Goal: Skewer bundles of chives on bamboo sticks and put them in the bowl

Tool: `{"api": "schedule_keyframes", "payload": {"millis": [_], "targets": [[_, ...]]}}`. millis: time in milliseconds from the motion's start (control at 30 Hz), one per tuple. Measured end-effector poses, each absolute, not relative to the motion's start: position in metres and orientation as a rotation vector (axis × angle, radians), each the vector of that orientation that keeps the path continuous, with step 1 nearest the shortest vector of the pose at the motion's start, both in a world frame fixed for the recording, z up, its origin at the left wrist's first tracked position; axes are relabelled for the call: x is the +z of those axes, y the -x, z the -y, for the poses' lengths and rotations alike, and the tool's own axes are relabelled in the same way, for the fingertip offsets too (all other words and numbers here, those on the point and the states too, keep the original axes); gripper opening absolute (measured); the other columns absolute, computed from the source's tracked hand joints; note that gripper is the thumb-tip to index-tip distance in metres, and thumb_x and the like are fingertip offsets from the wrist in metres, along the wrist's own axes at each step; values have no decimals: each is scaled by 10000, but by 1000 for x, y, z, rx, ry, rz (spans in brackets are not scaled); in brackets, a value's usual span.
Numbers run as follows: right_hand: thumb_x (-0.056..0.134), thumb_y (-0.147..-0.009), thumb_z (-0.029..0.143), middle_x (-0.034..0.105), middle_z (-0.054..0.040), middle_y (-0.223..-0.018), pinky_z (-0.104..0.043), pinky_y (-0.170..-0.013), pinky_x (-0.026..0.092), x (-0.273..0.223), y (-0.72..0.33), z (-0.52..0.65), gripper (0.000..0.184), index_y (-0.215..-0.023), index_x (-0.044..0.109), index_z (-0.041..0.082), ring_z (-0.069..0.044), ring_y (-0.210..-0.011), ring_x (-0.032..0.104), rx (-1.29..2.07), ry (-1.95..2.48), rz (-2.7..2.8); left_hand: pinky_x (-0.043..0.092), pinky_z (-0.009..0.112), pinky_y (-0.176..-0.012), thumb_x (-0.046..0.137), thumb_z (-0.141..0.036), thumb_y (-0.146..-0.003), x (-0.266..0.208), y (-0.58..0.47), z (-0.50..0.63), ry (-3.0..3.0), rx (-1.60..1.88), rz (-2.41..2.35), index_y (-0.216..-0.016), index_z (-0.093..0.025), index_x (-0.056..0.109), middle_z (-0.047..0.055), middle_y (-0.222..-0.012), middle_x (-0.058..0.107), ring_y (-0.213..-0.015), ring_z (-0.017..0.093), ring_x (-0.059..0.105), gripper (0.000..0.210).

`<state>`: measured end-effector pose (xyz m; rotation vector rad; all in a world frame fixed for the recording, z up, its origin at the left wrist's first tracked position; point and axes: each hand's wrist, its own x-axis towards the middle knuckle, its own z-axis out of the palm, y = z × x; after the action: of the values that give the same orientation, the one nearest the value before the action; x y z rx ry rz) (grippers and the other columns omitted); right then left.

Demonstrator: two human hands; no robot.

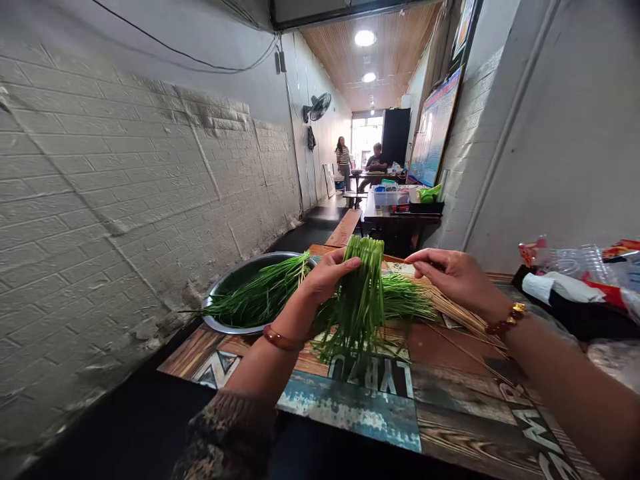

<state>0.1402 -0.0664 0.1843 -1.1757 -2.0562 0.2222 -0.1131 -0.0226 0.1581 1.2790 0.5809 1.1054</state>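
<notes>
In the centre of the frame, the left hand (327, 272) grips a bunch of long green stalks (363, 293) between thumb and fingers, the pale ends up and the leafy ends hanging over the table (350, 417). Right of centre, the right hand (447, 273) points at the bunch without touching it, thumb and forefinger drawn close as in a pinch; whether they have hold of anything, I cannot tell.

Below that hand, a loose bundle of thin sticks (457, 309) lies on the table, with more greens (407, 299) just left of it. Left of centre, a metal basin (235, 328) holds further greens (250, 293). Plastic packaging (580, 263) sits at the right edge. In the upper middle, two people (375, 160) are near a far table, below a wall fan (319, 107).
</notes>
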Motion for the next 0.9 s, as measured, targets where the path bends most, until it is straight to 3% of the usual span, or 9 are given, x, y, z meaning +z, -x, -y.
{"api": "schedule_keyframes", "payload": {"millis": [200, 400, 500, 900], "targets": [[488, -890, 315, 733, -20, -851, -267, -645, 461, 187, -134, 69, 259, -916, 721, 206, -162, -729, 653, 164, 1126, 2110, 464, 236, -650, 761, -376, -714, 158, 116, 23, -1362, 1111, -574, -776, -113, 739, 51, -738, 712, -624, 105, 613, 271], [481, -906, 316, 736, -30, -911, -294, -730, 484, 183, -130, 70, 247, -893, 707, 216, -187, -815, 669, 161, 1036, 2116, 520, 281, -725, 793, -399, -666, 151, 111, 32, -1229, 1131, -501, -887, -105, 743, 98, -815, 735, -714, 171, 675, 371], [465, -916, 317, 730, -35, -886, -307, -723, 483, 182, -130, 70, 249, -877, 691, 221, -194, -799, 663, 154, 1006, 2119, 536, 303, -760, 773, -359, -702, 152, 108, 39, -1253, 1071, -467, -958, -104, 737, 125, -875, 740, -779, 199, 691, 363], [440, -928, 313, 723, -49, -844, -322, -724, 461, 165, -128, 71, 260, -847, 663, 207, -212, -785, 660, 119, 1062, 2104, 541, 298, -696, 749, -406, -719, 149, 98, 46, -1220, 1052, -535, -979, -74, 729, 148, -864, 743, -736, 203, 695, 422]]}}
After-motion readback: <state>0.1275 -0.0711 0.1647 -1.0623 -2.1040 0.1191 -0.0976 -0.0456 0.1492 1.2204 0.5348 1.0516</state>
